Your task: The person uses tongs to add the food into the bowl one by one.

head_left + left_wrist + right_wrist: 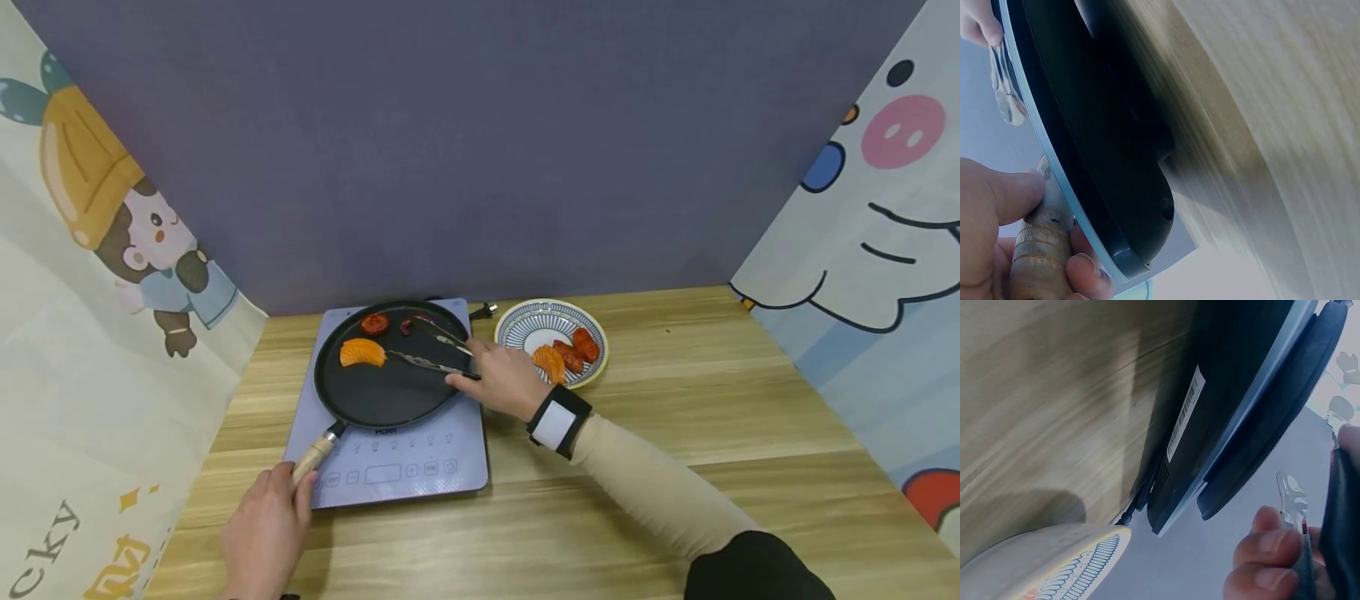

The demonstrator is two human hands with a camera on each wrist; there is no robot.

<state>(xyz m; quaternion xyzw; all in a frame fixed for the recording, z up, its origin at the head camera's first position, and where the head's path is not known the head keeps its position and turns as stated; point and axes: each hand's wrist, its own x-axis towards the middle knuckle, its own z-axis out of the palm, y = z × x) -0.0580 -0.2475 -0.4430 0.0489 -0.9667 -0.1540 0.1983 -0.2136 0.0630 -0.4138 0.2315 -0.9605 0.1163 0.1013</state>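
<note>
A black frying pan (397, 392) sits on an induction cooker (397, 471). My left hand (266, 525) grips its wooden handle (317, 454); in the left wrist view the thumb and fingers wrap the handle (1041, 256). My right hand (506, 379) holds metal tongs (431, 364) over the pan, their two arms spread apart. One tip is right at the end of an orange, ridged food slice (362, 352), the other beside a small dark red piece (407, 327). Behind the slice lies a round red piece (375, 324). The tongs (1294, 497) also show in the right wrist view.
To the right of the cooker, a patterned plate (517, 327) with a yellow rim holds another orange slice (550, 362) and reddish-brown pieces (585, 344). A black plug (484, 311) lies behind, between cooker and plate. A grey-purple panel (495, 150) stands along the table's back edge.
</note>
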